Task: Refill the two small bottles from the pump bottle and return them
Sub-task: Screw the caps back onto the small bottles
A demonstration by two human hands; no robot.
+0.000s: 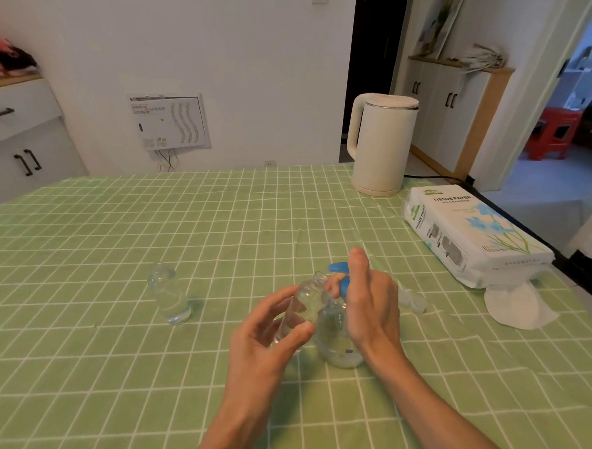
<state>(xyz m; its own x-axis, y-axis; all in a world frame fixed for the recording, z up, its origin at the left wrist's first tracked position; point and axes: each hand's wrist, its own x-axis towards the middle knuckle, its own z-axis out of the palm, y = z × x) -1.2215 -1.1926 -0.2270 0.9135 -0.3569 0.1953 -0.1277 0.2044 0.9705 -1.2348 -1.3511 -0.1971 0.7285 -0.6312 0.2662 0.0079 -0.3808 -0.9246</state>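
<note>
Between left fingers [278, 299] a small clear bottle [305, 304] is gripped, mouth tilted toward the blue pump [338, 268] clasped by right fingers [358, 267].

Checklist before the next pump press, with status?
1. Grip of left hand on tilted small bottle: ok.
2. Its mouth uncapped: ok.
3. Mouth lined up under blue nozzle: cannot tell, one view.
4. Grip of right hand on top of pump bottle: ok.
5. That bottle upright on table: ok.
6. Other, second small bottle upright, standing apart: ok.
</note>
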